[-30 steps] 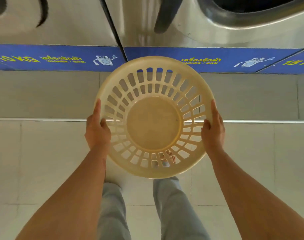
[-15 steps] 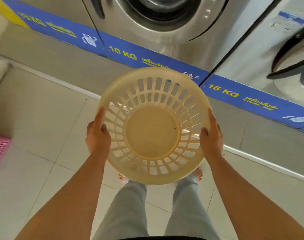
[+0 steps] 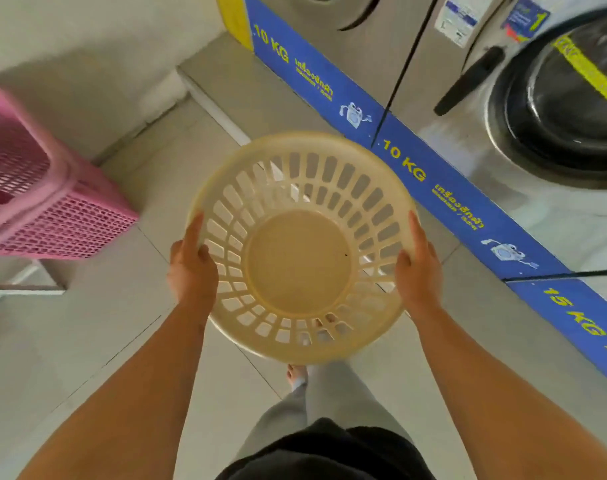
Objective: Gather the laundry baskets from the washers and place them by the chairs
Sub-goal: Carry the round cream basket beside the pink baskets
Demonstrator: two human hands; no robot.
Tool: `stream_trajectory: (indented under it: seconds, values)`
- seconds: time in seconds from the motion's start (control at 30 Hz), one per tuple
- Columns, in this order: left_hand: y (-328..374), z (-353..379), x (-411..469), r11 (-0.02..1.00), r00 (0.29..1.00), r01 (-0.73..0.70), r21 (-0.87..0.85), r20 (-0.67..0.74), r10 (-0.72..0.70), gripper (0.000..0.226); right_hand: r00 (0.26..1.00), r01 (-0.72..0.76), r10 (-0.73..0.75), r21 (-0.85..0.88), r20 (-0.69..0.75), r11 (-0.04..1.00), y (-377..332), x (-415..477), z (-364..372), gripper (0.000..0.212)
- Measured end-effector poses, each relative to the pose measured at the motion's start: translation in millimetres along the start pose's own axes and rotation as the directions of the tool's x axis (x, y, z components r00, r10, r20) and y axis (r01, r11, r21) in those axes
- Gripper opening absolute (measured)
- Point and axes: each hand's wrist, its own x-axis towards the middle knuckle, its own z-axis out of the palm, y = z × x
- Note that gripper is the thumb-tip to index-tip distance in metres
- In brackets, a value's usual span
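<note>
I am stretching both bare arms forward and down. My left hand (image 3: 192, 268) is gripping the left side of the basket's rim (image 3: 296, 142), thumb inside, and my right hand (image 3: 418, 270) is gripping the right side, thumb inside too.

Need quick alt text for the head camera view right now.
Both hands, left hand and right hand, hold an empty cream round basket by its rim above a tiled floor. Washers line the right; a pink basket sits left.
</note>
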Motion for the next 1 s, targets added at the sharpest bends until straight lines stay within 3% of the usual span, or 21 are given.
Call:
stream_trajectory:
  seconds: [0.4, 0.63, 0.8, 1.0]
  values:
    - [-18.3, -39.6, 160.3, 0.951, 0.941, 0.303, -0.055, -0.138, -0.308, 0.052, 0.965, 0.179, -0.157, -0.094, 0.209, 0.979, -180.3, 136.1, 113.3, 0.073]
    - [-31.8, -49.6, 255.9, 0.91, 0.897, 0.398, -0.114, -0.16, -0.412, 0.046, 0.93, 0.292, -0.25, -0.129, 0.27, 0.948, -280.7, 200.8, 171.5, 0.074]
    - [-53.7, -57.8, 338.5, 0.884, 0.876, 0.438, -0.161, -0.143, -0.46, 0.046, 0.924, 0.322, -0.277, -0.147, 0.263, 0.935, -350.3, 236.3, 231.5, 0.073]
    - [-89.7, -64.6, 443.1, 0.85, 0.862, 0.494, -0.184, -0.028, -0.507, 0.055, 0.93, 0.309, -0.265, -0.151, 0.253, 0.939, -424.0, 275.0, 313.7, 0.076]
